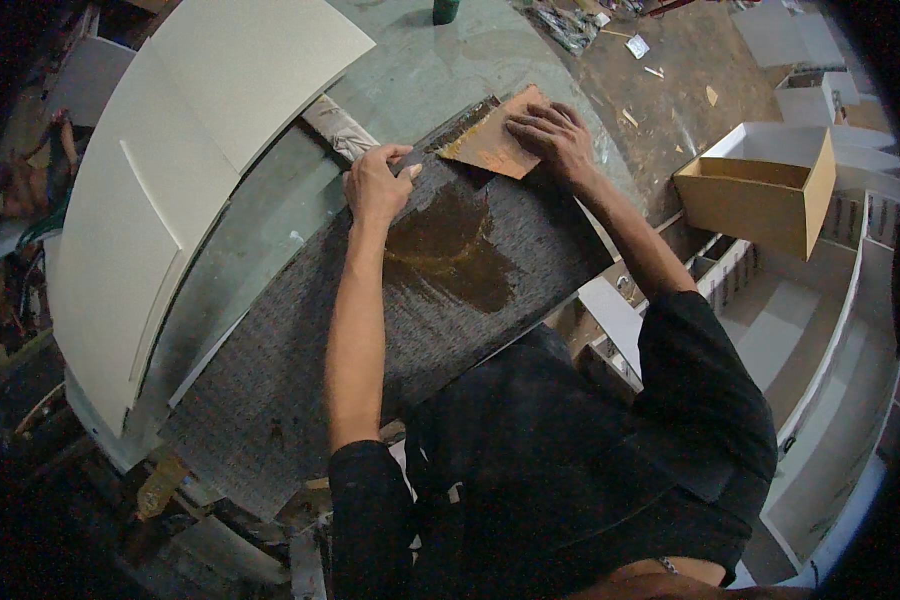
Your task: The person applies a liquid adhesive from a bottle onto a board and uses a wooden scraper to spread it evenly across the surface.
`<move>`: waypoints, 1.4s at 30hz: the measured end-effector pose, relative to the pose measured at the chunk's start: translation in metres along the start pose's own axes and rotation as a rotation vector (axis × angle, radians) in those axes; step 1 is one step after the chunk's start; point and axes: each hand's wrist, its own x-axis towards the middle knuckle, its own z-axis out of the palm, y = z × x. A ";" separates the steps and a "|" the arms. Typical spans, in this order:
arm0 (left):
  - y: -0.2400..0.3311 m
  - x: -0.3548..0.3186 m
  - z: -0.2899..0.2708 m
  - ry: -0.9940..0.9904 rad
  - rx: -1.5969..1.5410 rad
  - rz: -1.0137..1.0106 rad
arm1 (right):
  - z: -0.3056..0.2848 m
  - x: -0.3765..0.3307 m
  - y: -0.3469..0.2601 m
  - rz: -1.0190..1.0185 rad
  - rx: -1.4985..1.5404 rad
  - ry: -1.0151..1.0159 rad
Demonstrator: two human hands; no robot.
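Observation:
A dark grey, streaked board (280, 340) lies slantwise in front of me, with a wet brown patch (450, 250) spread on its upper face. My right hand (560, 145) lies over a thin brown flat piece (500, 140), fingers bent on it near the board's far right end. Yellowish stuff coats that piece's left edge. At the board's far edge is my left hand (378, 187), its thumb over the top face and its index finger along the rim; the other fingers are mostly hidden. Just beyond it lies a whitish crumpled strip (340, 128).
Large cream panels (185, 130) lie left on a greenish table (410, 60), where a dark green container (445, 10) stands at the back. To the right are an open wooden box (750, 195) and white cabinet frames (800, 310). Scraps litter the floor (660, 100).

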 end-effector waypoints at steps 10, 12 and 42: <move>-0.002 0.002 0.002 -0.019 0.004 -0.013 | 0.011 0.005 -0.016 0.089 -0.029 0.001; -0.003 0.003 0.002 -0.026 -0.003 -0.039 | 0.007 0.007 -0.020 0.079 -0.023 0.004; 0.000 0.000 -0.001 0.008 0.035 0.012 | 0.010 0.014 -0.009 0.063 -0.042 -0.057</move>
